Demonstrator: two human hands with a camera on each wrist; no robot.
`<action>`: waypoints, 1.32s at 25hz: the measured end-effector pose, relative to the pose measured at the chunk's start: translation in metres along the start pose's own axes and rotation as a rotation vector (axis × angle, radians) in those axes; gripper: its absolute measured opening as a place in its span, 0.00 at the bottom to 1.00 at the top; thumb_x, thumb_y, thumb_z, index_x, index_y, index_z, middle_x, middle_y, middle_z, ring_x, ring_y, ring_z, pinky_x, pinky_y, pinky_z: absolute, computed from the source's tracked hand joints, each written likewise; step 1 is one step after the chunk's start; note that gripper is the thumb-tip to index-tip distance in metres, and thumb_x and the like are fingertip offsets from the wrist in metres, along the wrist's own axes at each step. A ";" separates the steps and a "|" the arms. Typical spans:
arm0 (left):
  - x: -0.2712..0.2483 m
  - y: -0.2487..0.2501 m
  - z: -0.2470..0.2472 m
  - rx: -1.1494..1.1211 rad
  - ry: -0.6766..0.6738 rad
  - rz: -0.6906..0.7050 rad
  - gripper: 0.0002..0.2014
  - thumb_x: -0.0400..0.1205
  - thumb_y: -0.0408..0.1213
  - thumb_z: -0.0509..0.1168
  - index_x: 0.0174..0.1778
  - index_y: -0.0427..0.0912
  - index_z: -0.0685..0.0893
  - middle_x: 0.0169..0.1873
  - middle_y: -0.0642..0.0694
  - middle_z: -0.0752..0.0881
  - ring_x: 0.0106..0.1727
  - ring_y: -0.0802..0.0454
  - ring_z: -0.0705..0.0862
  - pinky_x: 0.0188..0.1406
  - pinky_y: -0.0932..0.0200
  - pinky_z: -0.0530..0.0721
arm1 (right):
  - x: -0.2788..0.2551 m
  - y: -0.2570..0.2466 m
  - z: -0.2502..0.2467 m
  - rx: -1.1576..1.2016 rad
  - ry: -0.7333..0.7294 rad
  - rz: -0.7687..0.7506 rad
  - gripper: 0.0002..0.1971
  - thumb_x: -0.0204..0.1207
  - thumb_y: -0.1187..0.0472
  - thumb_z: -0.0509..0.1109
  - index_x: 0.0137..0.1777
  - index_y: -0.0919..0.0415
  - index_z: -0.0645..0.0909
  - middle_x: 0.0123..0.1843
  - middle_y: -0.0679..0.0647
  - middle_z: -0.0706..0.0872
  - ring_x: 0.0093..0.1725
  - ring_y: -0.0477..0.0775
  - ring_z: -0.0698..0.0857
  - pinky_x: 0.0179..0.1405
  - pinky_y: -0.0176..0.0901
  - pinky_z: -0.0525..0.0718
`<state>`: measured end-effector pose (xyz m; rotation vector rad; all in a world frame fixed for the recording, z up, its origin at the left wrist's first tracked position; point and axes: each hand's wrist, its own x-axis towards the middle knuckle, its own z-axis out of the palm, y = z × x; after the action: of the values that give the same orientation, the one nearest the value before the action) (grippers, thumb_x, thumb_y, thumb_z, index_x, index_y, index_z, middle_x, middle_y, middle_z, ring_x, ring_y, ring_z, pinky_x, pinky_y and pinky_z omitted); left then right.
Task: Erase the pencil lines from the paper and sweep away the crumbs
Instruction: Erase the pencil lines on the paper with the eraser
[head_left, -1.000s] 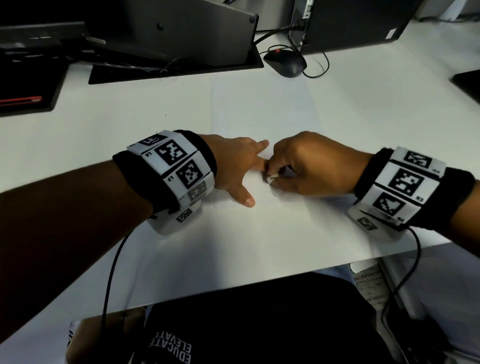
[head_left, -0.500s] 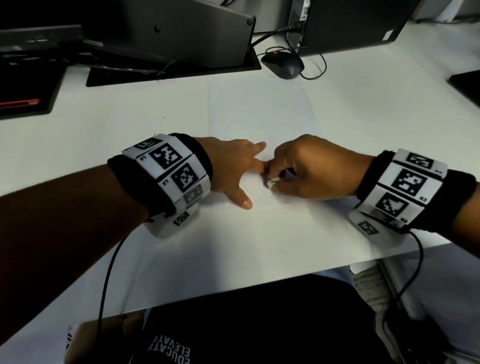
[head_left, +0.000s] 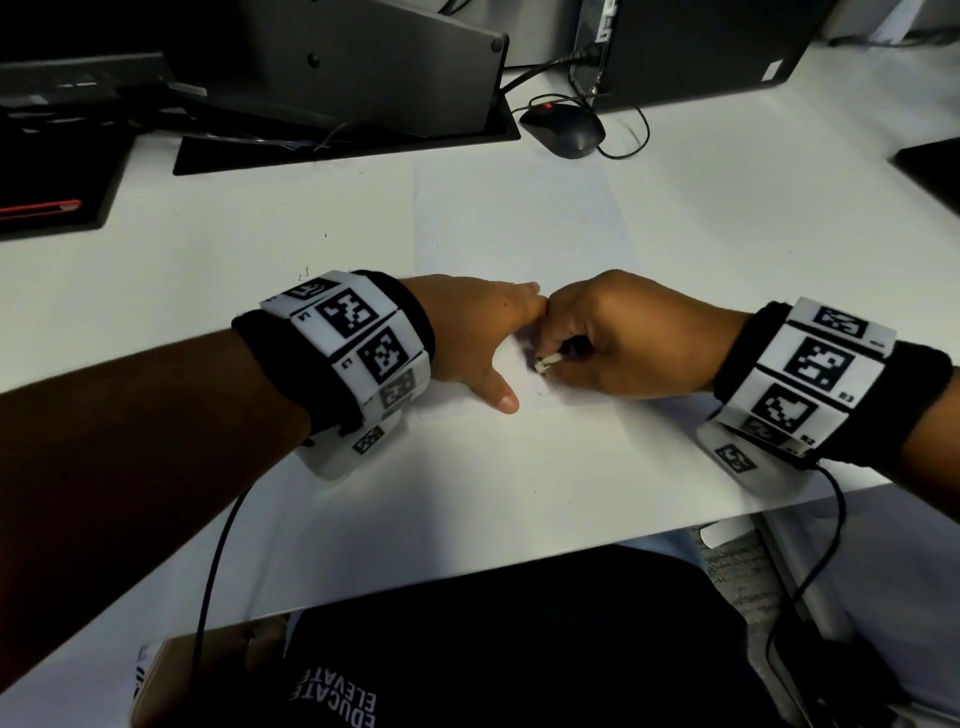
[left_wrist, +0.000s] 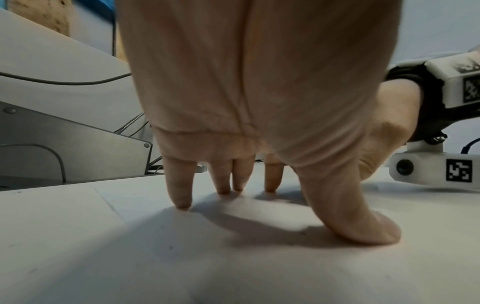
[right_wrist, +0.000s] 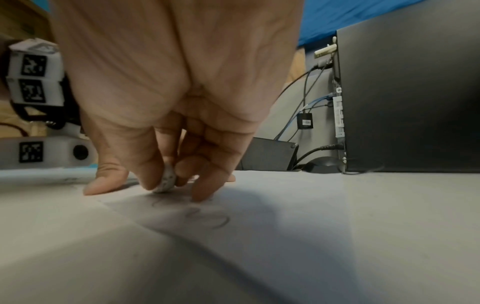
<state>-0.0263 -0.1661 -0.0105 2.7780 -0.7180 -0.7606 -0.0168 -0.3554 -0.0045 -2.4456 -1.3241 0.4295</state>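
A white sheet of paper (head_left: 519, 228) lies on the white desk (head_left: 779, 218). My left hand (head_left: 478, 338) rests flat on the paper's near left part, with straight spread fingers (left_wrist: 179, 189) and thumb pressing down. Right beside it my right hand (head_left: 613, 338) pinches a small white eraser (head_left: 548, 362) between thumb and fingers, its lower end touching the paper (right_wrist: 311, 216). In the right wrist view the eraser (right_wrist: 166, 181) sits just behind faint looping pencil lines (right_wrist: 207, 216). A few dark crumbs (head_left: 540, 392) lie near the thumb.
A black computer mouse (head_left: 563, 127) with its cable sits behind the paper. A monitor stand (head_left: 343, 67) and a dark computer case (head_left: 701, 47) line the back. A dark pad (head_left: 52, 176) lies at far left. The desk's front edge (head_left: 519, 558) runs close below my wrists.
My right hand has shifted slightly left against the left index finger, the eraser moving a little over the paper. My left hand stays pressed in place.
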 end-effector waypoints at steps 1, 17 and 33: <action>0.001 0.001 0.000 0.042 -0.027 -0.010 0.34 0.75 0.55 0.76 0.74 0.55 0.72 0.83 0.48 0.63 0.79 0.47 0.70 0.69 0.54 0.72 | -0.002 -0.002 0.001 -0.006 -0.017 -0.028 0.07 0.71 0.61 0.75 0.48 0.54 0.90 0.46 0.44 0.88 0.36 0.34 0.78 0.39 0.27 0.75; 0.001 0.009 -0.007 0.186 -0.153 -0.052 0.38 0.79 0.56 0.71 0.83 0.62 0.62 0.87 0.43 0.40 0.87 0.47 0.46 0.80 0.46 0.60 | -0.009 -0.003 0.000 -0.031 -0.068 -0.034 0.07 0.72 0.61 0.73 0.48 0.55 0.90 0.44 0.46 0.89 0.44 0.49 0.86 0.39 0.33 0.76; 0.002 0.006 -0.006 0.213 -0.180 -0.065 0.46 0.78 0.59 0.71 0.86 0.66 0.49 0.87 0.44 0.39 0.88 0.47 0.44 0.82 0.39 0.61 | -0.016 0.000 -0.003 0.037 -0.071 -0.008 0.06 0.75 0.59 0.73 0.49 0.53 0.90 0.42 0.39 0.86 0.38 0.35 0.82 0.37 0.22 0.71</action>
<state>-0.0240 -0.1725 -0.0041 2.9627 -0.7861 -1.0129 -0.0239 -0.3691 0.0001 -2.4151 -1.3416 0.5382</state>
